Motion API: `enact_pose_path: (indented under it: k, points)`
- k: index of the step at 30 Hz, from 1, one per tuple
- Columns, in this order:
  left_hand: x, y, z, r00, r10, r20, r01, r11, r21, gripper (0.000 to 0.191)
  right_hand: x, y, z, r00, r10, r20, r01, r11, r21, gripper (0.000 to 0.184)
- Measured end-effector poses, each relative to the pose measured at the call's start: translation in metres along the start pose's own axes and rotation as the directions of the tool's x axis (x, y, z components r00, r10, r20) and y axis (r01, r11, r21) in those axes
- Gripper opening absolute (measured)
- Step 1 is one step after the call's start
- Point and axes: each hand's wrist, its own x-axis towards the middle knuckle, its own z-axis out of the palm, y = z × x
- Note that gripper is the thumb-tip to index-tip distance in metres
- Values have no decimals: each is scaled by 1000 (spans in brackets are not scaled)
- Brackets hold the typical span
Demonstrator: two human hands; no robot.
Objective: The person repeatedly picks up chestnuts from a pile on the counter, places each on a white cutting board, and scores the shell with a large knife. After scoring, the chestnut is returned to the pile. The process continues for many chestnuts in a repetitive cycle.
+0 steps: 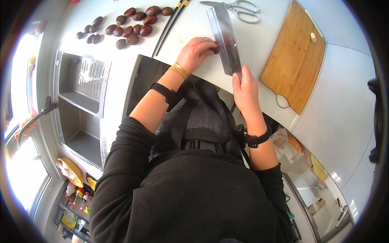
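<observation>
My right hand [246, 91] grips the handle of a broad cleaver [226, 42], its blade reaching away from me over the white countertop [194, 25]. Beside the blade, the fingers of my left hand [196, 53] hold a brown chestnut [215, 48] against the counter. The blade partly covers that chestnut, so whether the edge touches it cannot be seen. Beyond and to the left lies a loose group of chestnuts [132, 39], with several smaller ones [93, 29] further left.
Black chopsticks [170, 27] lie between the chestnuts and my left hand. Metal scissors [246, 12] lie beyond the cleaver. A wooden cutting board [293, 60] bearing a small pale piece [313, 37] is at right. A double-basin sink [101, 112] is at left, with a faucet [36, 117].
</observation>
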Motion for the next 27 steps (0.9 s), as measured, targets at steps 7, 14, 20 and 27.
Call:
enact_pose_path:
  k: [7, 14, 20, 27]
  points:
    - [2, -3, 4, 999, -30, -25, 30, 999, -16, 26, 7, -9, -3, 999, 28, 31, -27, 999, -38, 14]
    - [2, -7, 4, 999, -34, -36, 33, 999, -24, 23, 19, -16, -2, 999, -23, 34, 26, 996, -86, 14]
    - [1, -8, 5, 998, -43, -51, 41, 998, -46, 21, 25, -17, -2, 999, 11, 45, -7, 995, -95, 13]
    - [1, -9, 7, 996, -81, -27, 77, 990, -118, 17, 20, -3, 1, 999, 48, -6, -48, 998, -38, 15]
